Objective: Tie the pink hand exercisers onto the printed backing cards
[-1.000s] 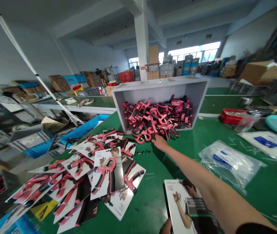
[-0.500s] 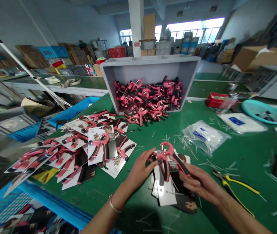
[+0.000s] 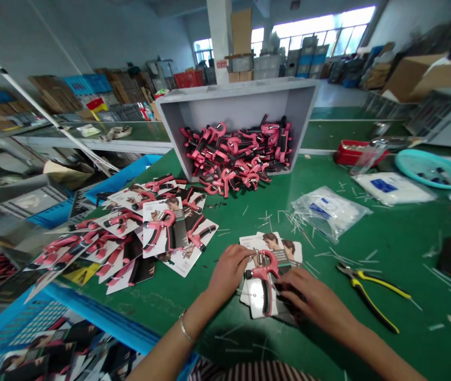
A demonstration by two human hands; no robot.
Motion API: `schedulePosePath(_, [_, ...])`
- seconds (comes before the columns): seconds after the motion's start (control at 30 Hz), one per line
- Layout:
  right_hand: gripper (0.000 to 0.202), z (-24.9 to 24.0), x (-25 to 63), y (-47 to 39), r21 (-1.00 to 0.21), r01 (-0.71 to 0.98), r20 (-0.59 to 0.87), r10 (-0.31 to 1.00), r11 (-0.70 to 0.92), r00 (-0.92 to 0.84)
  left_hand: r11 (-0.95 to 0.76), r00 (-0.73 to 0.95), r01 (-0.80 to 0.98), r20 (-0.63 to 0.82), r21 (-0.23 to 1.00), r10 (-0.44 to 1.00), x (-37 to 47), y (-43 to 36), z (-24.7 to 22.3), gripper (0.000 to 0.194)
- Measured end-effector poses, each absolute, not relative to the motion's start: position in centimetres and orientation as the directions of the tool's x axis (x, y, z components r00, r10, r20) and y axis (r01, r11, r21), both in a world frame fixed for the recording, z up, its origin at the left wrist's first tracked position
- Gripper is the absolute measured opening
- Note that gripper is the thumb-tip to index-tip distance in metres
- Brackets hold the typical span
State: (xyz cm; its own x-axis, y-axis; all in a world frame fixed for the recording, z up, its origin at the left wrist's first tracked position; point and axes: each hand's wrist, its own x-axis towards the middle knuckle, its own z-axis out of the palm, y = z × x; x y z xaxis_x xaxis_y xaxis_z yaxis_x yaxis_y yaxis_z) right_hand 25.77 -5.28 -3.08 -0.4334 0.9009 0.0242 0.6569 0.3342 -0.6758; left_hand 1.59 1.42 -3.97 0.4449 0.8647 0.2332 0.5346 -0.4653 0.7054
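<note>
left hand at card's edge, fingers half curled, likely steadying it — right hand half curled by the pink hand gripper, firm hold can't tell. gripper lies on printed cards, apparently for alignment — green tabletop, ties scattered; workshop behind.

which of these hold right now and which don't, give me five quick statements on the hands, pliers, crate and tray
1. Both hands, left and right, are at a pink hand grip lying over printed cards. True.
2. The pliers have plain blue handles. False: they are yellow and black.
3. The grey crate opens straight up. False: it stands on its side, opening towards the person.
4. The red container is left of the teal tray. True.
5. The right hand holds the pliers. False: they lie on the bench.
</note>
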Motion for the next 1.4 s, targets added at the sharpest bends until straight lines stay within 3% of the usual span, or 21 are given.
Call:
schedulePosePath(0.13, [0.016, -4.3, 23.7, -4.7, -0.661, 0.66, 0.083, 0.909, 0.358, -0.409, -0.503, 0.521, 0.537, 0.203, 0.677, 0.829, 4.1, 2.8, -3.8, 0.028])
schedulePosePath(0.4, [0.014, -4.4, 24.2, -4.3, -0.716, 0.569, 0.114, 0.871, 0.405, -0.477, -0.382, 0.457, 0.425, 0.17, 0.821, 0.873, 4.9, 1.9, -5.2, 0.011])
schedulePosePath(0.57, [0.015, -5.4, 23.2, -3.5, -0.782, 0.561, 0.128, 0.95, 0.273, -0.284, -0.38, 0.466, 0.455, 0.148, 0.806, 0.872, 5.0, 1.8, -5.3, 0.013])
schedulePosePath(0.7, [0.019, -5.9, 23.0, -2.4, -0.87, 0.485, 0.052, 0.994, 0.093, -0.097, -0.384, 0.459, 0.441, 0.164, 0.811, 0.873, 4.9, 1.8, -5.6, 0.012])
schedulePosePath(1.0, [0.033, -4.6, 24.5, -1.7, -0.843, 0.515, -0.064, 0.92, 0.158, -0.387, -0.35, 0.433, 0.399, 0.162, 0.847, 0.887, 5.0, 1.8, -6.3, 0.013])
schedulePosePath(1.4, [0.03, -4.9, 24.5, -1.4, -0.811, 0.566, -0.099, 0.918, 0.149, -0.383, -0.357, 0.423, 0.382, 0.182, 0.853, 0.888, 5.0, 1.6, -6.7, 0.013])
